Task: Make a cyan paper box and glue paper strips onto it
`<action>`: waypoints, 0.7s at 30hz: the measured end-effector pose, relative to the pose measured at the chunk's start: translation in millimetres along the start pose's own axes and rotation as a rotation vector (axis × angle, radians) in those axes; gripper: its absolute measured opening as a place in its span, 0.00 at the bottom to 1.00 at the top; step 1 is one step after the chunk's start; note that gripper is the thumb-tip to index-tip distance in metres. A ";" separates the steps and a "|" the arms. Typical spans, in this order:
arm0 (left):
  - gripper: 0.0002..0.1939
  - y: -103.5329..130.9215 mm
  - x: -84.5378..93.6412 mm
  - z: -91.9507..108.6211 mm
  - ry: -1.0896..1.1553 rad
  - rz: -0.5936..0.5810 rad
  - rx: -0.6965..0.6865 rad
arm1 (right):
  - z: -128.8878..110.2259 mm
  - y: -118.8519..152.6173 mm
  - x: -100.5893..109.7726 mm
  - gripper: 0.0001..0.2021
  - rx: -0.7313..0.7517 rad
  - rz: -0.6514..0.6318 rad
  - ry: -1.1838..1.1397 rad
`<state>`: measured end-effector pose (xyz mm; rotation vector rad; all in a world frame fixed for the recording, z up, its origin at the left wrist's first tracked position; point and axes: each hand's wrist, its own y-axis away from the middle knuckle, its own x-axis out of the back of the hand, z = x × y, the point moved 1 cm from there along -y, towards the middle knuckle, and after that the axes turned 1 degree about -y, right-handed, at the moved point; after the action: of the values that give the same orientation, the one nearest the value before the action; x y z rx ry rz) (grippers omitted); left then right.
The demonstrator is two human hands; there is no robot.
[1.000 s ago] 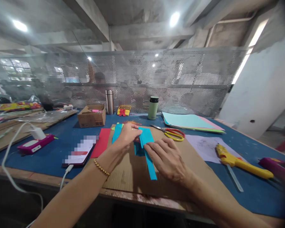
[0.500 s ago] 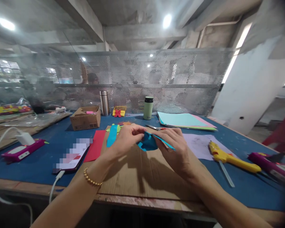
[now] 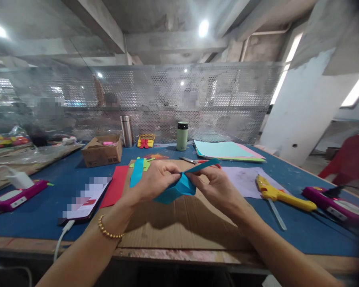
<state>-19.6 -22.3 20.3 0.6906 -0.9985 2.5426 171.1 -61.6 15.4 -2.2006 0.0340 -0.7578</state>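
Observation:
A folded blue paper piece (image 3: 179, 190) is held above a brown cardboard sheet (image 3: 179, 231). My left hand (image 3: 155, 179) pinches its upper edge between thumb and fingers. From the other side my right hand (image 3: 217, 183) grips it, with a narrow blue strip (image 3: 204, 165) sticking up to the right over the fingers. The fingertips of both hands nearly meet at the top of the fold. Beyond my left hand lie a flat blue paper strip (image 3: 137, 173) and green paper scraps (image 3: 146, 164). Scissors (image 3: 188, 160) with red handles rest behind the hands, partly covered.
Red paper (image 3: 115, 185) and a charging phone (image 3: 88, 199) lie left. To the right are lilac paper (image 3: 242, 181), a yellow glue gun (image 3: 283, 196) and a purple power strip (image 3: 336, 203). Behind stand a cardboard box (image 3: 101, 152), a steel flask (image 3: 127, 131), a green tumbler (image 3: 182, 137) and stacked coloured paper (image 3: 224, 149).
The blue paper has turned in my hands, showing a broader side lower left. Its strip, which pointed down right, now points up right. The camera view has shifted slightly right.

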 end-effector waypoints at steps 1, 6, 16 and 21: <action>0.08 0.1 -0.5 0.3 0.014 0.000 0.014 | -0.3 0.1 0.3 0.11 -0.029 0.022 -0.017; 0.08 1.1 -3.3 2.0 0.080 -0.037 0.081 | -1.0 -1.0 1.3 0.17 -0.172 0.008 -0.117; 0.09 0.4 -7.1 2.0 0.095 -0.014 0.087 | -1.9 -0.6 9.7 0.14 -0.159 -0.180 -0.120; 0.10 0.8 -9.0 -0.1 0.059 -0.019 0.136 | -4.5 -3.1 12.1 0.10 -0.103 -0.164 -0.073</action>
<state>-12.5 -23.9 14.9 0.6541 -0.8025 2.6166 178.0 -65.7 26.0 -2.3489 -0.1484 -0.7796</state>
